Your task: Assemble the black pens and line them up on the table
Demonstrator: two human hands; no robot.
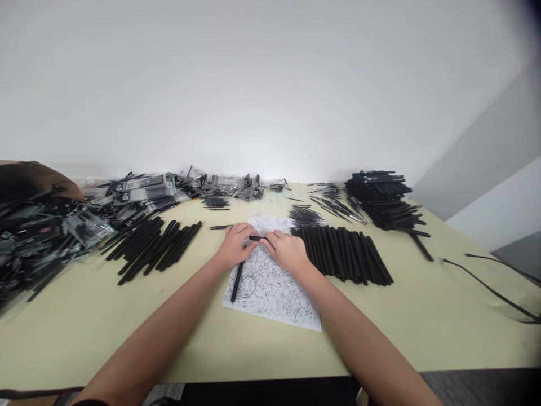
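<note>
Left hand | right hand | fingers narrow, both pinching black pen | above printed sheet | desk

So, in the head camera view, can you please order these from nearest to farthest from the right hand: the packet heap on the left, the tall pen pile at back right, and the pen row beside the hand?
From the right hand:
1. Pen row, just right of the hand.
2. Tall pen pile, back right of the table.
3. Packet heap, far left.
</note>
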